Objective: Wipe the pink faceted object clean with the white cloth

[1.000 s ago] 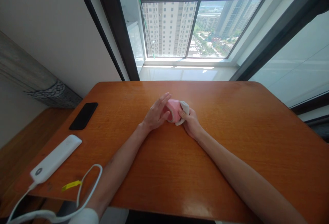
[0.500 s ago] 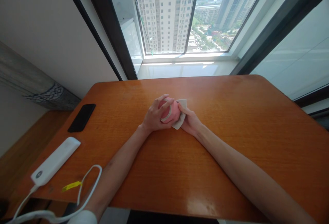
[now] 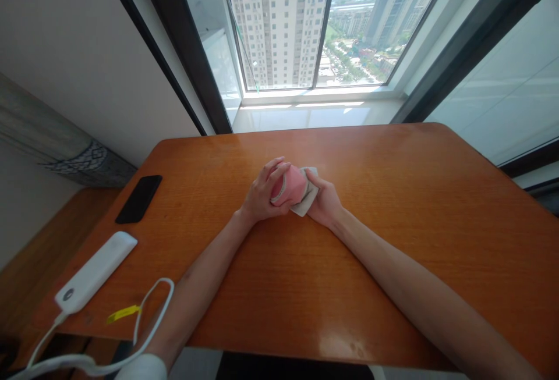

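A small pink and white cloth bundle (image 3: 296, 187), which looks like a rolled sock, is held between both hands above the middle of the orange wooden table (image 3: 393, 205). My left hand (image 3: 262, 192) curls its fingers over the bundle's pink left side. My right hand (image 3: 324, 199) grips the white right end from below. Part of the bundle is hidden by the fingers.
A black phone (image 3: 138, 198) lies near the table's left edge. Nearer me on the left sits a white power bank (image 3: 95, 272) with a white cable (image 3: 148, 316) and a yellow tag (image 3: 123, 313). A large window (image 3: 314, 25) stands beyond the table's far edge.
My left hand went from open and flat beside the bundle to curled over it. Both hands now squeeze the bundle closer together. The camera has tilted slightly.
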A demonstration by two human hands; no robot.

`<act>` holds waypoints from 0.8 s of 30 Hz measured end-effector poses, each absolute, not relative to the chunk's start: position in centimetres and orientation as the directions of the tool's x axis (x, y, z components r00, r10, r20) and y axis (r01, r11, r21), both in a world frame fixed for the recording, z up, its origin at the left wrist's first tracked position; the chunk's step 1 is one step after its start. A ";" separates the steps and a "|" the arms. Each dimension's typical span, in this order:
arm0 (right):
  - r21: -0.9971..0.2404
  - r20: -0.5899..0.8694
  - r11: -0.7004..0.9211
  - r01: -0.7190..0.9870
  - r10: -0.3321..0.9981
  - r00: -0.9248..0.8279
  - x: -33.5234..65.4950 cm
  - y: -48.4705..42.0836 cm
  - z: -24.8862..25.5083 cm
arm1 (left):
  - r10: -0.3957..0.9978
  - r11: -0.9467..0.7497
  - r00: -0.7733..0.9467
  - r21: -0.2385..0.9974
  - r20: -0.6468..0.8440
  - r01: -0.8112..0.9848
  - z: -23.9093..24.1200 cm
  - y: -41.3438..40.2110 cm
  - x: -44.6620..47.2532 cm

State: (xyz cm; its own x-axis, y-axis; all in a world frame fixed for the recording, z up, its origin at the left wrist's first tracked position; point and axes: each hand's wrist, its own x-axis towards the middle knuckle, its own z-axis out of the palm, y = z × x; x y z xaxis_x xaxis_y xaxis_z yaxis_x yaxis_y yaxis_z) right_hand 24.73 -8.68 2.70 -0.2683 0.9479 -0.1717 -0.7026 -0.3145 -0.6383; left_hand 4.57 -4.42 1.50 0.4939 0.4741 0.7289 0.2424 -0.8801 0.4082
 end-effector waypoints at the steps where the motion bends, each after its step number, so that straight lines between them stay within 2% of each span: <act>1: -0.640 -0.170 -0.310 -0.703 0.949 -0.264 24.7 -8.7 2.7 | 0.513 -0.855 0.480 0.473 0.711 0.214 1.4 -4.3 4.6; 4: -0.649 -0.165 -0.304 -0.697 0.951 -0.261 24.5 -8.6 2.7 | 0.666 -0.717 0.442 0.679 0.602 0.157 1.2 -4.3 4.8; 6: -0.652 -0.171 -0.314 -0.690 0.948 -0.270 24.4 -8.5 2.7 | 0.724 -0.650 0.421 0.744 0.546 0.153 1.0 -4.3 4.9; 8: -0.652 -0.171 -0.309 -0.693 0.950 -0.263 24.4 -8.5 2.7 | 0.709 -0.676 0.413 0.718 0.571 0.166 1.0 -4.5 5.0; 12: -0.637 -0.171 -0.294 -0.712 0.955 -0.241 24.7 -8.5 2.5 | 0.555 -0.826 0.472 0.522 0.685 0.214 1.3 -4.5 4.9; 14: -0.626 -0.184 -0.298 -0.721 0.954 -0.236 24.8 -8.5 2.5 | 0.515 -0.853 0.502 0.474 0.695 0.219 1.4 -4.4 4.7; 16: -0.629 -0.186 -0.291 -0.721 0.957 -0.224 24.8 -8.6 2.6 | 0.514 -0.852 0.504 0.481 0.694 0.206 1.3 -4.3 4.6; 24: -0.748 -0.112 -0.203 -0.632 0.977 -0.182 24.0 -9.6 2.7 | 0.659 -0.715 0.457 0.687 0.597 0.134 1.0 -4.1 4.2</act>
